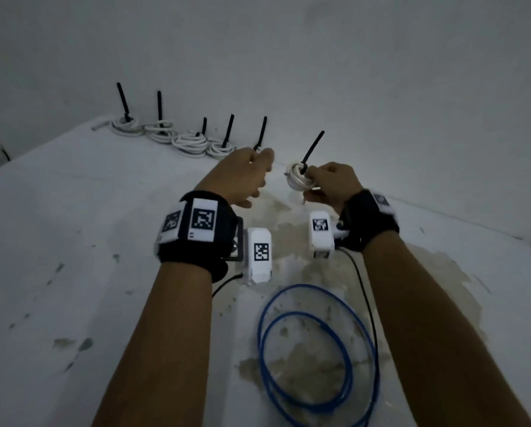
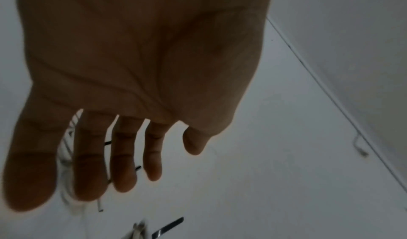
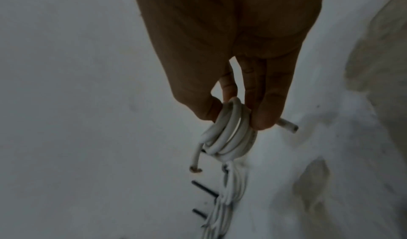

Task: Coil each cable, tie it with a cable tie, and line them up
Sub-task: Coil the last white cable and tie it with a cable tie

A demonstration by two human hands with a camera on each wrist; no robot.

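Head view: the right hand (image 1: pixel 332 183) pinches a small white coil (image 1: pixel 298 178) above the tabletop's (image 1: pixel 73 241) far edge, a black tie (image 1: pixel 312 149) sticking up from it. The left hand (image 1: pixel 242 175) hovers just beside it, fingers loosely curled, holding nothing that can be seen. Finished coils (image 1: pixel 178 137) stand in a row along the far edge toward the far left corner, each with its tie tail upright. A loose blue cable (image 1: pixel 316 352) lies in wide loops near the near edge, untied.

Left wrist view: the left hand (image 2: pixel 132 86) shows spread, relaxed fingers (image 2: pixel 123 159) over the bare surface, touching nothing.

Right wrist view: the thumb and fingertips (image 3: pixel 264 119) of the right hand (image 3: pixel 231 51) clamp the coil (image 3: pixel 229 135) across its stacked turns, one cut end (image 3: pixel 288 126) poking out past the fingers and another drooping below.

The white cable looks light but stiff and springy, likely to unwind if the tie is slack; holding it across all the turns, opposite the tie, seems safest. The blue cable appears thinner and floppier, best gathered loop by loop.
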